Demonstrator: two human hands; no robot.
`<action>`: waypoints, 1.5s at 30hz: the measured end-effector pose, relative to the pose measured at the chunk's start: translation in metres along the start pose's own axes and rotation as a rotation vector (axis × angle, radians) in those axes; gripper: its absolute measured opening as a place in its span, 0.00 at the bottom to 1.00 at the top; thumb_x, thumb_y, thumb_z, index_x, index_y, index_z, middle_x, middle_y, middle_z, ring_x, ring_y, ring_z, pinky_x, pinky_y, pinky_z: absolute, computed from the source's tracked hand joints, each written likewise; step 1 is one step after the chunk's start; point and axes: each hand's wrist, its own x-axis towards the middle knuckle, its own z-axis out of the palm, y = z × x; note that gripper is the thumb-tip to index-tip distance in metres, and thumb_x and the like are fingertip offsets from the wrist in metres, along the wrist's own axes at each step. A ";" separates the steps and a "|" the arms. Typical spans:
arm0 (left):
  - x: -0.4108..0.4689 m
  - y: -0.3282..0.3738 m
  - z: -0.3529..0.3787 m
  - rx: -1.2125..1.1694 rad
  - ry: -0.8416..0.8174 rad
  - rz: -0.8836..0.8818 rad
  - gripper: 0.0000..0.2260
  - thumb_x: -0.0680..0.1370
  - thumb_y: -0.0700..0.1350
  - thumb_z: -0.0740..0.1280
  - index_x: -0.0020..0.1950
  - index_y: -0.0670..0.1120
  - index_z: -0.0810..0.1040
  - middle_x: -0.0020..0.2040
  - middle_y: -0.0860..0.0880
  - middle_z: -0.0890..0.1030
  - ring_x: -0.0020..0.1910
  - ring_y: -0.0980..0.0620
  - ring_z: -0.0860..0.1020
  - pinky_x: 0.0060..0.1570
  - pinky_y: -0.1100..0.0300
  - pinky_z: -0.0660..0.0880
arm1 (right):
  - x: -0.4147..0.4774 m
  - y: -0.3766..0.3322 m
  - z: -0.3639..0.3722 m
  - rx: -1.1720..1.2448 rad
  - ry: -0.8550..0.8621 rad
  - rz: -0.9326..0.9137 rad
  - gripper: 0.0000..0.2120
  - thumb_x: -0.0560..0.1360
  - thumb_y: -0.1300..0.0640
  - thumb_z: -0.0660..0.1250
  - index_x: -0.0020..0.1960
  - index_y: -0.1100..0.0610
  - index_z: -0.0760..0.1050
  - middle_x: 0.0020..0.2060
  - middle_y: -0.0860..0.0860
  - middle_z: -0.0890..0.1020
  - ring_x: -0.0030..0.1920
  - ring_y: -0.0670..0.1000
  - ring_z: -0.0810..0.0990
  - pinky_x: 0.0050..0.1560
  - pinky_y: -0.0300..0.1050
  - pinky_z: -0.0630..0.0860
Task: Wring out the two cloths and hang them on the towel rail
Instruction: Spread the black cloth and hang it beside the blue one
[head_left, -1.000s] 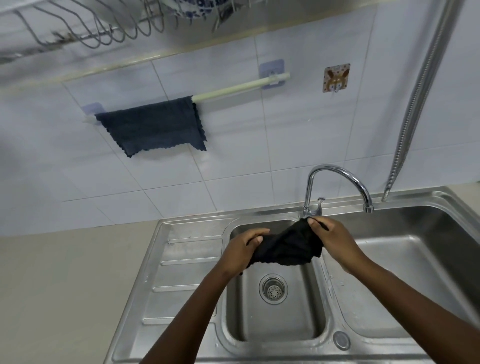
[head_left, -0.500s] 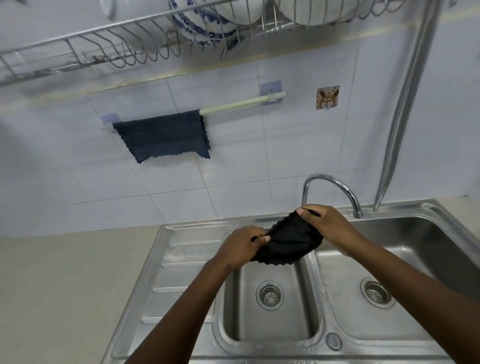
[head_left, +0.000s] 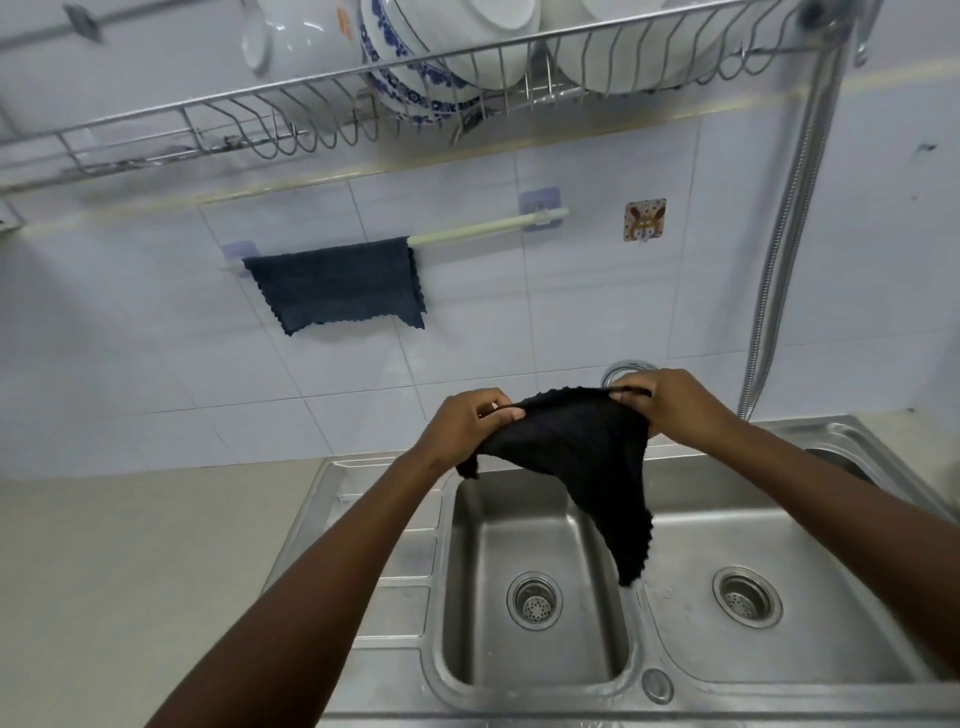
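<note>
A steel double sink (head_left: 675, 696) fills the lower part of the view, set into a pale worktop (head_left: 130, 571), with a white tiled wall (head_left: 156, 374) behind it. High on the wall a wire dish rack (head_left: 291, 124) carries white and blue-patterned bowls. Below the rack runs a pale towel rail (head_left: 488, 231); a dark blue cloth (head_left: 335, 286) hangs over its left part, spread flat against the tiles. In front of the tap (head_left: 626, 368), above the divider between the two basins, a black cloth (head_left: 582, 457) is stretched between both hands. The left hand (head_left: 462, 428) pinches its upper left corner and the right hand (head_left: 670, 402) grips the upper right corner. The cloth's loose lower corner hangs down to a point over the divider.
</note>
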 end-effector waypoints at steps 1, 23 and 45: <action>0.001 0.001 -0.006 0.010 -0.050 0.011 0.08 0.74 0.54 0.70 0.40 0.50 0.80 0.39 0.52 0.82 0.35 0.60 0.76 0.38 0.68 0.70 | 0.001 -0.001 -0.004 0.009 -0.004 0.004 0.09 0.77 0.61 0.63 0.51 0.56 0.81 0.40 0.47 0.81 0.38 0.50 0.81 0.36 0.39 0.81; 0.031 0.024 -0.075 0.868 -0.121 -0.024 0.11 0.76 0.52 0.69 0.48 0.45 0.83 0.39 0.49 0.76 0.41 0.50 0.75 0.41 0.57 0.72 | 0.027 -0.029 -0.061 0.027 -0.205 0.174 0.02 0.73 0.60 0.69 0.45 0.57 0.81 0.38 0.55 0.85 0.38 0.53 0.85 0.42 0.41 0.75; 0.010 0.026 -0.065 0.502 0.596 0.036 0.06 0.76 0.40 0.67 0.48 0.47 0.84 0.48 0.46 0.78 0.44 0.49 0.77 0.36 0.61 0.70 | 0.015 -0.029 -0.055 0.082 0.221 -0.079 0.09 0.75 0.66 0.62 0.46 0.56 0.80 0.40 0.54 0.84 0.38 0.51 0.85 0.52 0.52 0.80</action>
